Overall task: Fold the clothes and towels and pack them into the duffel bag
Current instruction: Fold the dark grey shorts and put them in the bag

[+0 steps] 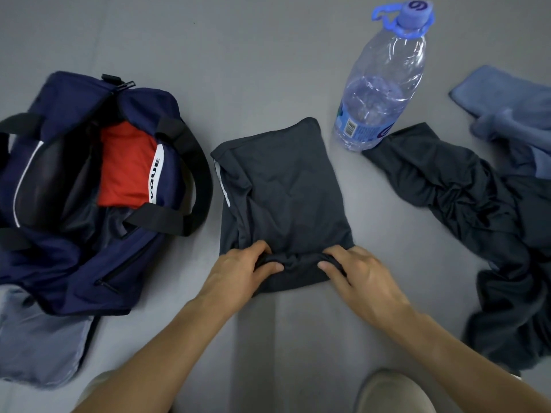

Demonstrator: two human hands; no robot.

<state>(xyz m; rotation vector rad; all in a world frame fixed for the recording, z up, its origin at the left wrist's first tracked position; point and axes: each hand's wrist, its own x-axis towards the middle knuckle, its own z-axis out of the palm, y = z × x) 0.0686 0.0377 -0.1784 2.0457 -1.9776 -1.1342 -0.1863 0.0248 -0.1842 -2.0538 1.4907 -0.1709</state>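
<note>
A dark grey folded garment (280, 192) lies flat on the grey surface in the middle. My left hand (238, 272) and my right hand (360, 272) both grip its bunched near edge, thumbs on top and fingers curled into the cloth. The navy duffel bag (86, 257) stands open at the left with a red garment (125, 165) inside. A crumpled dark grey garment (483, 222) lies at the right. A blue towel (512, 105) sits at the far right.
A large clear plastic water bottle (378, 84) with a blue cap stands behind the folded garment, touching the crumpled one. A light grey-blue cloth (38, 335) lies at the lower left beside the bag. My knees show at the bottom edge.
</note>
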